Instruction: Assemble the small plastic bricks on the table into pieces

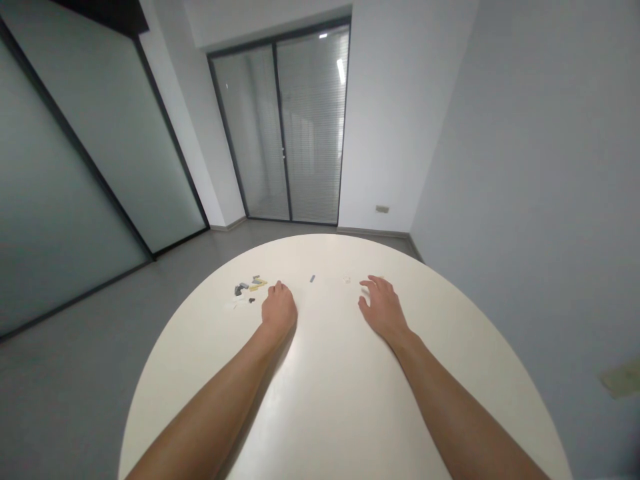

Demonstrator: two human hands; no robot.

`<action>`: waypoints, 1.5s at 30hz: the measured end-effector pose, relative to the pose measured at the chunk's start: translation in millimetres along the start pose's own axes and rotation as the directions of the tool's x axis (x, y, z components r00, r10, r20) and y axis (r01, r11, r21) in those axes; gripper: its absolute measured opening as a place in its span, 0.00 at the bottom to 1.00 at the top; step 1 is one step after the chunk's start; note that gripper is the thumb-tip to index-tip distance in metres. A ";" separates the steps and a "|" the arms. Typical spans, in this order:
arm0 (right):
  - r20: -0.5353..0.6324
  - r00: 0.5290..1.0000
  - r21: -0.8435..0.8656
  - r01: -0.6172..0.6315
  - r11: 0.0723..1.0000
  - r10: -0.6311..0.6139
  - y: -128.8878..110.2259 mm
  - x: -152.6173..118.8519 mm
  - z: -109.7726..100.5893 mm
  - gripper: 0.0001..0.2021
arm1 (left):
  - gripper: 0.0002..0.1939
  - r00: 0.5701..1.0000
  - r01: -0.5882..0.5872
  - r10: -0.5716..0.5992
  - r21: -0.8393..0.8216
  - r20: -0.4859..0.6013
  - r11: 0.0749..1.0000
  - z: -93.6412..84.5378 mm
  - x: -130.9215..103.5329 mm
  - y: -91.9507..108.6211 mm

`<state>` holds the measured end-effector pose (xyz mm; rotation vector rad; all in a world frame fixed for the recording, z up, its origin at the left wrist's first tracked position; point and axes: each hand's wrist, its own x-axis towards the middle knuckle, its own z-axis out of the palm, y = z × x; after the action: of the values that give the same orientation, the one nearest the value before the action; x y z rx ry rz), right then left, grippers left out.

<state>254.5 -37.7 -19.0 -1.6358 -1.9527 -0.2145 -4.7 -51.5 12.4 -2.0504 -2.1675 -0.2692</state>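
Note:
On the white round table (320,373), my left hand (279,308) rests with curled fingers beside a loose group of small pieces; what it holds, if anything, is hidden. In that group are dark grey pieces (238,291), a yellow piece (254,288) and a small black piece (251,301). One grey-blue piece (313,279) lies alone between my hands. My right hand (384,307) is over the table with its fingers apart, near a small pale piece (347,280). Another pale bit shows just behind its fingers.
Beyond the table stand a glass door (313,133) with blinds and a white wall with a socket plate (382,209). Frosted glass panels (115,133) are at the left. A grey-white wall (540,167) rises at the right.

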 end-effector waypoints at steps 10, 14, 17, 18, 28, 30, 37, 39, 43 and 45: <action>0.047 0.997 0.009 0.052 0.999 -0.052 -4.8 -0.3 -1.8 0.15 | 0.18 0.990 -0.140 0.142 -0.112 0.009 0.984 -6.1 -0.4 5.9; 0.061 0.991 0.055 0.113 0.992 -0.116 -13.5 -0.8 -2.8 0.13 | 0.19 0.964 -0.266 0.257 -0.300 -0.070 0.916 1.5 -2.5 17.4; 0.067 0.975 0.161 0.198 0.967 -0.211 -23.1 -0.7 -5.5 0.12 | 0.21 0.951 -0.306 0.284 -0.477 -0.119 0.824 8.3 -5.1 26.3; 0.066 0.967 0.205 0.228 0.952 -0.246 -26.3 -0.8 -6.5 0.12 | 0.22 0.948 -0.314 0.288 -0.534 -0.134 0.785 10.8 -5.6 28.5; 0.027 0.922 0.391 0.346 0.853 -0.387 -40.7 -2.5 -13.2 0.10 | 0.20 0.933 -0.300 0.287 -0.908 -0.215 0.294 23.8 -4.2 38.8; 0.027 0.921 0.397 0.347 0.850 -0.389 -40.8 -1.6 -13.5 0.08 | 0.19 0.925 -0.294 0.313 -0.927 -0.214 0.234 22.0 -5.3 40.7; -0.041 0.949 0.413 0.301 0.860 -0.312 -38.4 0.6 -15.3 0.05 | 0.14 0.924 -0.313 0.306 -0.914 -0.229 0.260 21.4 -5.7 40.5; -0.072 0.954 0.418 0.294 0.860 -0.291 -37.8 1.1 -15.8 0.05 | 0.12 0.924 -0.332 0.294 -0.894 -0.245 0.300 21.9 -5.2 39.5; -0.104 0.949 0.425 0.312 0.850 -0.297 -37.5 1.8 -14.9 0.08 | 0.08 0.920 -0.351 0.297 -0.876 -0.257 0.330 20.7 -5.0 38.6; -0.115 0.944 0.427 0.328 0.843 -0.310 -37.1 1.9 -13.4 0.10 | 0.06 0.921 -0.353 0.292 -0.867 -0.257 0.351 19.6 -4.9 38.3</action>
<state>223.6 -51.3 1.8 -1.0028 -2.0477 0.0691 34.1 -49.7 -6.6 -2.8225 -1.5615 -1.7757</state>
